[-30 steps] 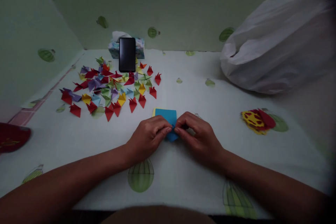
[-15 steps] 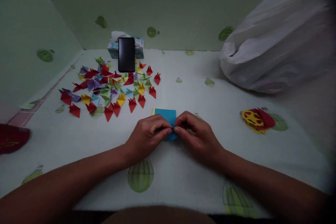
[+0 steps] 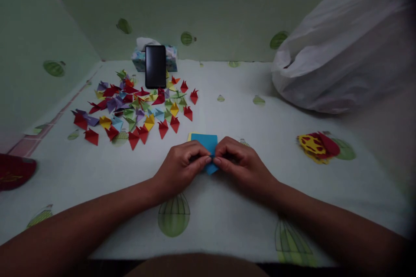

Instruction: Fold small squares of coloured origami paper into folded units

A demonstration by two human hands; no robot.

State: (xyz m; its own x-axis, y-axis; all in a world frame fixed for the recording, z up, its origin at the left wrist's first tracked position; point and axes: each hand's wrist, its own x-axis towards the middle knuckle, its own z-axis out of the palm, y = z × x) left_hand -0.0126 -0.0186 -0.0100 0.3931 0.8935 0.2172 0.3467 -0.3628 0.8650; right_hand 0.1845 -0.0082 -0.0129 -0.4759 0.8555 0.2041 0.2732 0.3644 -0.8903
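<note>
where they meet, left hand (image 3: 181, 167) and right hand (image 3: 242, 167) pinch folded blue paper (image 3: 211, 169).

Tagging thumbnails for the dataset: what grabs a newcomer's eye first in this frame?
The left hand and right hand meet mid-table, pinching a small blue paper between them. Behind them to the left lies a bright scatter of folded paper pieces, red, yellow, purple and green, with a black phone standing at its far edge. A big white plastic bag fills the far right.
</note>
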